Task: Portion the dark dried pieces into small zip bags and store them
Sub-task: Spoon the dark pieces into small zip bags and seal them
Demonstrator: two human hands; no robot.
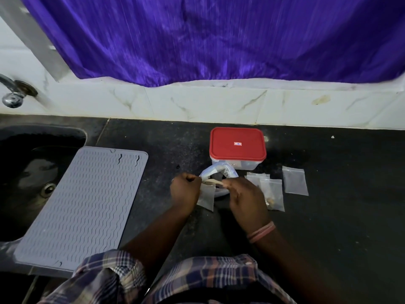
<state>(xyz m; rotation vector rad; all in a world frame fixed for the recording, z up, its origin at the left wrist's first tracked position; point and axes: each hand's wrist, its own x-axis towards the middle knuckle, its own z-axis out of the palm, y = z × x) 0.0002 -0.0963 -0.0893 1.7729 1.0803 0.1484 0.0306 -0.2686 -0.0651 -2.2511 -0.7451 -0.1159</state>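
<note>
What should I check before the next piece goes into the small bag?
1. Small zip bag held: ok, the left hand grips its top edge.
2. Bag mouth open: cannot tell, fingers cover it.
3. Right hand at the bag mouth: ok; whether it holds a piece, cannot tell.
4. Source bag within reach: ok, it lies just behind the hands, dark pieces visible inside.
5. Spare zip bags ready: ok, they lie flat to the right.
6. Storage box open: not ok, the red lid is on.
</note>
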